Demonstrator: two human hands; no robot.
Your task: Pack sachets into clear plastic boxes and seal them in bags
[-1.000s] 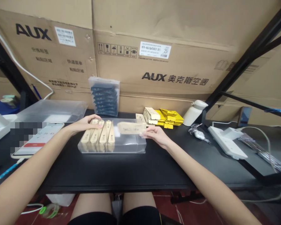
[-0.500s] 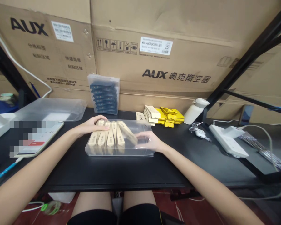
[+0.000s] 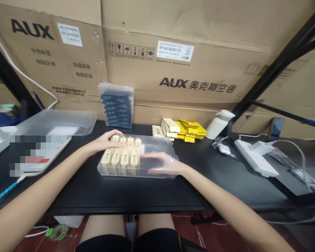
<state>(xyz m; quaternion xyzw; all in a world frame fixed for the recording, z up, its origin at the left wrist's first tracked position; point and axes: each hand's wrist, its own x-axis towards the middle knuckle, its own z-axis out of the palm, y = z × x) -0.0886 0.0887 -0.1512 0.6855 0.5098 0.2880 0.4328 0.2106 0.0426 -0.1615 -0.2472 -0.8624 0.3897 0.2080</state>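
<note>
On the desk (image 3: 136,196), the left hand (image 3: 105,141) clasps the clear box (image 3: 145,173) near its row of beige packets (image 3: 124,159); inside, the right hand (image 3: 165,163) spreads its fingers, apparently empty. Loading seems in hand; the next move calls for withdrawing cleanly.

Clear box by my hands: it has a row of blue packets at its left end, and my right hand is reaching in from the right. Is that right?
Not quite: the packets in the clear box are cream, not blue, as the head view shows. The row's place and your right hand are as you said.
</note>
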